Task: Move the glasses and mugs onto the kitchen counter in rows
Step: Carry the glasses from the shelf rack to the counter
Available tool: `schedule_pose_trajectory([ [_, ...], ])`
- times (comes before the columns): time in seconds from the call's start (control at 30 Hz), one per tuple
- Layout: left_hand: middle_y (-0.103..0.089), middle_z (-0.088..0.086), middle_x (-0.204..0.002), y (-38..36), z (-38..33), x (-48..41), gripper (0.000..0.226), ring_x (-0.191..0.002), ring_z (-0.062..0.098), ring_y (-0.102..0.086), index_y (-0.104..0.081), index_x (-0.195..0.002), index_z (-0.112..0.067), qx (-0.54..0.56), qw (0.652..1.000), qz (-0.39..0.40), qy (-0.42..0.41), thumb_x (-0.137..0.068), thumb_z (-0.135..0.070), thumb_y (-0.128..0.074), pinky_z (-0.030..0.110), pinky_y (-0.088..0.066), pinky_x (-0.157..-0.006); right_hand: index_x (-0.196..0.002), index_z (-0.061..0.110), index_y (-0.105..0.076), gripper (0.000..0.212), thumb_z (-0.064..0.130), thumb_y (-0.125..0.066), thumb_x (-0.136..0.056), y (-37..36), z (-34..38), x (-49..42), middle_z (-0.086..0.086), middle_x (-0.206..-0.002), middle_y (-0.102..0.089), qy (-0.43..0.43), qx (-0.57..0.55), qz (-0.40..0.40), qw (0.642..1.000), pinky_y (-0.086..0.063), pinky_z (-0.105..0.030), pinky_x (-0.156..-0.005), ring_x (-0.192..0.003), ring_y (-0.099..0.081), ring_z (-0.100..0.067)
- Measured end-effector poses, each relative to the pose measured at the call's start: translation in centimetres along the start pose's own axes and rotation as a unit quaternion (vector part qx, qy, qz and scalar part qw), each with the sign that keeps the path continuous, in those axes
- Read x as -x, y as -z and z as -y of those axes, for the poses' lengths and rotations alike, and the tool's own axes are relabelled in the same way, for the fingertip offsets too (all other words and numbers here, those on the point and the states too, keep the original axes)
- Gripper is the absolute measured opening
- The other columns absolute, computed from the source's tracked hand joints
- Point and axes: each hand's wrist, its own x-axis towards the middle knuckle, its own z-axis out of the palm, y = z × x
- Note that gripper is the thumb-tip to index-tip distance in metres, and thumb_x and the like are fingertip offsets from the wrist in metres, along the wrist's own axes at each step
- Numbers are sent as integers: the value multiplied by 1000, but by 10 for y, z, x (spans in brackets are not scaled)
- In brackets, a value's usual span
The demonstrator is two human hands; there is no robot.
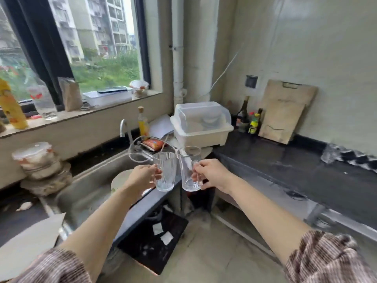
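Note:
My left hand point(143, 175) grips the handle of a clear ribbed glass mug point(166, 170), held upright in the air over the sink's right edge. My right hand point(212, 173) grips the handle of a clear smooth glass mug point(188, 168), also upright and in the air. The two mugs hang side by side, almost touching, in front of the counter corner. The dark kitchen counter point(295, 168) stretches to the right of my right hand.
A steel sink point(91, 193) with a tap point(124, 127) and a plate lies left. A white dish box point(202, 125) sits in the corner, with bottles point(247, 117) and a cutting board point(285, 111) behind. Crumpled plastic point(346, 158) lies on the counter's right. Stacked containers point(38, 166) stand left.

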Motion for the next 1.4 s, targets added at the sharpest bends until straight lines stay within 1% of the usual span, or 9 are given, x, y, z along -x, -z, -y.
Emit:
schedule_pose_trajectory([
  [0.27, -59, 8, -91, -189, -10, -48, 17, -91, 23, -60, -58, -98, -5, -45, 988, 148, 17, -99, -17, -46, 28, -44, -67, -80, 7, -60, 29, 22, -46, -100, 147, -73, 21, -5, -75, -64, -78, -17, -155, 985, -54, -50, -83, -74, -60, -19],
  [0.33, -61, 10, -96, -239, -11, -63, 19, -92, 23, -61, -60, -96, -3, -56, 982, 179, 24, -98, -16, -46, 33, -48, -76, -78, 5, -60, 29, 19, -46, -100, 185, -89, 22, -6, -73, -63, -92, -24, -192, 977, -53, -53, -85, -72, -59, -20],
  [0.4, -62, 13, -102, -292, -11, -79, 24, -95, 26, -61, -59, -110, 3, -69, 976, 204, 30, -98, -14, -47, 40, -49, -88, -81, 4, -61, 29, 20, -46, -100, 226, -105, 19, -6, -74, -64, -107, -20, -217, 970, -55, -54, -85, -76, -61, -21],
  [0.57, -61, 8, -102, -417, -17, -128, 29, -100, 24, -62, -54, -122, 0, -78, 965, 240, 76, -97, -15, -49, 41, -50, -95, -96, 0, -64, 29, 22, -46, -100, 331, -144, -5, -8, -84, -67, -155, -29, -265, 951, -58, -48, -80, -80, -64, -18],
  [0.73, -65, 11, -93, -519, -25, -170, 22, -84, 25, -60, -65, -90, -5, -106, 956, 262, 76, -96, -21, -51, 37, -49, -80, -85, 6, -66, 25, 26, -53, -95, 415, -177, -21, -8, -78, -69, -194, -99, -328, 919, -58, -44, -74, -70, -65, -17],
  [0.83, -63, 15, -99, -571, -31, -183, 24, -93, 30, -60, -66, -93, -1, -138, 949, 273, 77, -95, -21, -53, 42, -50, -92, -85, 6, -66, 32, 33, -53, -95, 454, -197, -20, -8, -74, -69, -215, -147, -364, 894, -59, -43, -70, -75, -69, -23],
  [1.0, -63, 17, -113, -652, -34, -192, 19, -106, 33, -60, -60, -77, -12, -122, 939, 302, 110, -93, -20, -57, 39, -52, -82, -86, 6, -65, 31, 31, -50, -98, 517, -234, -19, -9, -77, -69, -245, -155, -384, 877, -58, -41, -66, -74, -67, -22],
  [1.2, -62, 24, -117, -750, -33, -201, 15, -108, 37, -60, -63, -79, -6, -123, 928, 330, 119, -91, -14, -58, 49, -51, -94, -90, 4, -64, 31, 30, -49, -99, 607, -273, -23, -10, -82, -70, -278, -150, -395, 863, -55, -39, -65, -77, -66, -23],
  [1.4, -63, 19, -115, -849, -30, -211, 20, -108, 33, -61, -67, -84, -4, -137, 921, 339, 138, -93, -18, -56, 40, -54, -87, -96, 3, -64, 30, 29, -50, -98, 706, -317, -37, -12, -89, -72, -323, -162, -363, 859, -54, -46, -73, -86, -67, -26],
])
